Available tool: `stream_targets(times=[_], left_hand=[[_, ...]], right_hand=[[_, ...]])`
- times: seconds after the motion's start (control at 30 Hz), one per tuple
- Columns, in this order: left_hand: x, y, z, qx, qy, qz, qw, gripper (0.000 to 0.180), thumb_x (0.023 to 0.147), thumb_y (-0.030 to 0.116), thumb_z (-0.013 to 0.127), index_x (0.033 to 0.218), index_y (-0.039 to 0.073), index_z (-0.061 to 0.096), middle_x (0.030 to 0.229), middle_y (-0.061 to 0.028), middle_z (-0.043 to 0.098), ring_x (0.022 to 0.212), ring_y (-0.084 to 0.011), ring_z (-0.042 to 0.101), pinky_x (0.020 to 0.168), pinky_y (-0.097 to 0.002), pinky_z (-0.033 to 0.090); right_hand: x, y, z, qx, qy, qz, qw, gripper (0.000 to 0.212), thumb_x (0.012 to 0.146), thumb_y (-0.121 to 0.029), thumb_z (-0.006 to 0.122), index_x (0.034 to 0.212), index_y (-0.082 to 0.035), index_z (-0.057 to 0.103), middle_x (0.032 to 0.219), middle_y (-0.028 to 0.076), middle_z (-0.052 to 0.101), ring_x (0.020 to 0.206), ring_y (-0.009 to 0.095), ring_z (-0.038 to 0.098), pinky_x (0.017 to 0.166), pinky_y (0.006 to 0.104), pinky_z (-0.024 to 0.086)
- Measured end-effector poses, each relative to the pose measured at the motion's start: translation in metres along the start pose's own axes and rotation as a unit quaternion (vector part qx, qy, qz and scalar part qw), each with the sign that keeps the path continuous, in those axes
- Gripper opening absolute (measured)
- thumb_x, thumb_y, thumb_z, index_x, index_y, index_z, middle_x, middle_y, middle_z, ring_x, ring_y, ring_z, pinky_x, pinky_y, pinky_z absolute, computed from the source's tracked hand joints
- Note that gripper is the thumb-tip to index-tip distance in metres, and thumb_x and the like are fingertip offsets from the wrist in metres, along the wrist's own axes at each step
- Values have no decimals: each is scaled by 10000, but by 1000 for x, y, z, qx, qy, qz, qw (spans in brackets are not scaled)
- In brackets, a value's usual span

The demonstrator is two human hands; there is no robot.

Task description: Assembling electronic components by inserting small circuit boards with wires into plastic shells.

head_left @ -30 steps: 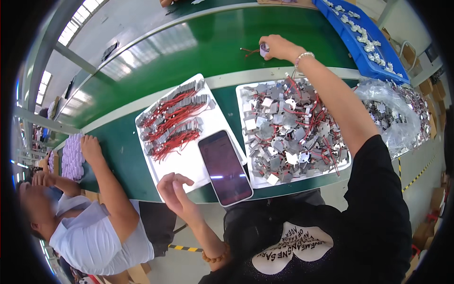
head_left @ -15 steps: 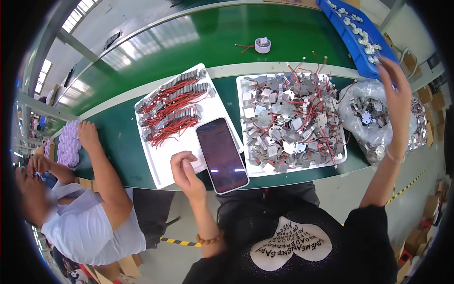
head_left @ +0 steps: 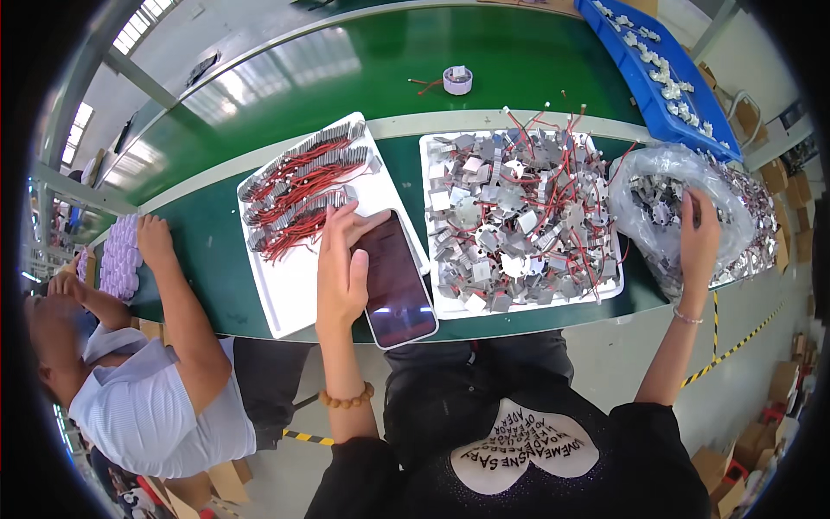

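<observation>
My left hand (head_left: 341, 281) is raised with fingers stretched and thumb apart. It holds nothing and sits beside a dark-screened phone (head_left: 398, 290), fingertips near the phone's upper edge. The phone lies across the right edge of a white tray (head_left: 294, 303) that holds rows of small grey metal pieces with red wires (head_left: 303, 186). My right hand (head_left: 699, 246) is over a clear plastic bag (head_left: 731, 203) of loose grey metal parts (head_left: 661, 203). Its fingers look slightly apart, and nothing shows in them.
A second white tray (head_left: 527, 310), heaped with metal parts and red wires, stands between my hands. Behind are a roll with red leads (head_left: 457, 80) and a blue tray (head_left: 644, 99) of white pieces. A co-worker (head_left: 164, 398) sits left, near stacked lilac rolls (head_left: 121, 259).
My right hand has come back from the blue tray to the plastic bag. My left hand has moved up and forward along the phone, its fingers straightening. The view has shifted slightly.
</observation>
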State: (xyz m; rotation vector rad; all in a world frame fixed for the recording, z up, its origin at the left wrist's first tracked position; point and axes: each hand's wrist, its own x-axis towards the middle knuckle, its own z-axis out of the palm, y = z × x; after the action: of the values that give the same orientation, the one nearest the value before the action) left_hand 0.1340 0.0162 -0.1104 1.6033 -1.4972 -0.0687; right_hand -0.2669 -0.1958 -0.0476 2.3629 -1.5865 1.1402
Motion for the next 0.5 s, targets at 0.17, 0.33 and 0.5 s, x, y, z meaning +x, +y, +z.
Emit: stream_targets(times=[0.17,0.33,0.5], left_hand=[[2,-4,5,-13,-27,1,1000,434,922,397,275,1106,9,336,1065,-151,623,1247,-329,362,1086,-492,79],[4,-3,5,9,-62,-13,998,453,916,385,288,1122,-15,336,1074,-157,615,1216,-341,388,1088,-490,80],[-4,-2,4,-54,7,-10,998,463,905,411,318,1144,14,326,1094,-180,600,1213,-313,409,1090,-494,56]], right_hand=[[-6,11,1,-23,-15,21,999,174,888,-133,526,974,5,586,927,139,622,798,276,593,723,304,452],[-8,16,3,-29,-11,32,999,193,900,-133,514,984,23,589,896,137,627,759,216,593,703,288,453],[-9,16,3,-45,-19,24,999,195,902,-130,512,993,24,590,877,118,629,734,170,590,679,270,454]])
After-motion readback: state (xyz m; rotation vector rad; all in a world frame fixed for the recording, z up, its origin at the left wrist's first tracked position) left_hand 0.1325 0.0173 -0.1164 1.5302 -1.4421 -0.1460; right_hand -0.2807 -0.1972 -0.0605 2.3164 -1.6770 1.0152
